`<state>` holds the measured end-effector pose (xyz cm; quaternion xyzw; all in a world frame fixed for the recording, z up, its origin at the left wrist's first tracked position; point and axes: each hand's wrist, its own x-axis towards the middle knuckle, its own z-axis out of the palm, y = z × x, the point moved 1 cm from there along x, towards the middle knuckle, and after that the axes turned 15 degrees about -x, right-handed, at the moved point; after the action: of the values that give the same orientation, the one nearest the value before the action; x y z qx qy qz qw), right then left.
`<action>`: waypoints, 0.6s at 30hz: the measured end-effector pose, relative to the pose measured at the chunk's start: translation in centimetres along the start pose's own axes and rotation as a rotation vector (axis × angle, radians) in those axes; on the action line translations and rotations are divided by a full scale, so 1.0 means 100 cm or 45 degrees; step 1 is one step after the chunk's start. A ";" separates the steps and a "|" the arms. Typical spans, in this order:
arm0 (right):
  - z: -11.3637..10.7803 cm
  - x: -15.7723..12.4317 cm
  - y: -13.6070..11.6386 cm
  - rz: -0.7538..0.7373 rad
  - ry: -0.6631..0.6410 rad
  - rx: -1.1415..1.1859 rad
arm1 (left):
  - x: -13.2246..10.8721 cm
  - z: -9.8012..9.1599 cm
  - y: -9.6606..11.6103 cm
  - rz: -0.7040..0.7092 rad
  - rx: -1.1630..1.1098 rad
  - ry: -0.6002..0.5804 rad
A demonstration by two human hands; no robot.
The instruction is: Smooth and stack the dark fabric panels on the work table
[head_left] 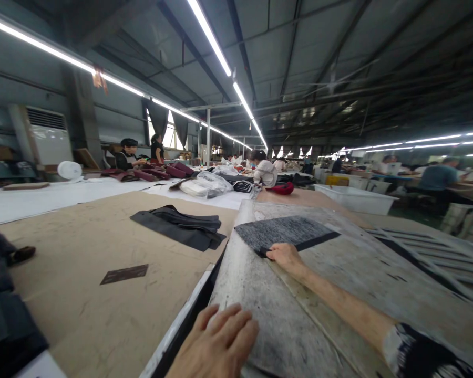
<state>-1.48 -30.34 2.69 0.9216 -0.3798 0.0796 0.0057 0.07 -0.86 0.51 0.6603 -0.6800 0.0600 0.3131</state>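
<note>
With the right hand [286, 255] pinching the grey felt piece [284, 232] at 12 o'clock and the left hand [216, 344] spread flat on the board [350, 278], the felt could slide askew.

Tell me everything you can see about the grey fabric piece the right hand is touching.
The grey fabric piece is a flat, roughly four-sided cut of speckled, felt-like cloth with a darker strip along its near edge. It lies flat on a worn, paint-smeared grey board at the far end of the work surface. The right hand, arm stretched out, has its fingertips on the near left corner, at the dark strip. The left hand rests apart from it on the board's near end.
</note>
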 end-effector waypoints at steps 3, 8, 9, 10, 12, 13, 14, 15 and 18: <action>0.002 0.003 0.003 -0.059 -0.001 -0.001 | 0.063 0.016 -0.005 -0.082 -0.185 -0.124; 0.002 0.008 0.004 -0.164 -0.026 -0.022 | 0.131 0.049 -0.028 -0.185 -0.244 0.013; 0.001 0.010 0.005 -0.172 -0.032 -0.026 | 0.137 0.054 -0.034 -0.203 -0.238 0.020; 0.000 0.012 0.006 -0.173 -0.038 -0.029 | 0.141 0.059 -0.040 -0.218 -0.228 0.021; 0.001 0.016 0.008 -0.172 -0.039 -0.023 | 0.145 0.067 -0.048 -0.259 -0.220 0.014; 0.002 0.018 0.009 -0.167 -0.032 -0.018 | 0.145 0.070 -0.050 -0.277 -0.229 0.008; 0.004 0.020 0.010 -0.157 -0.022 -0.012 | 0.145 0.072 -0.052 -0.292 -0.246 -0.001; 0.006 0.022 0.011 -0.143 -0.007 -0.008 | 0.145 0.074 -0.053 -0.302 -0.267 -0.008; 0.012 0.031 0.018 -0.077 0.058 -0.010 | 0.144 0.077 -0.052 -0.307 -0.289 -0.035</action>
<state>-0.43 -33.89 1.92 0.9306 -0.3519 0.0989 0.0203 3.28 -17.67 -0.14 0.6983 -0.6025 -0.0642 0.3812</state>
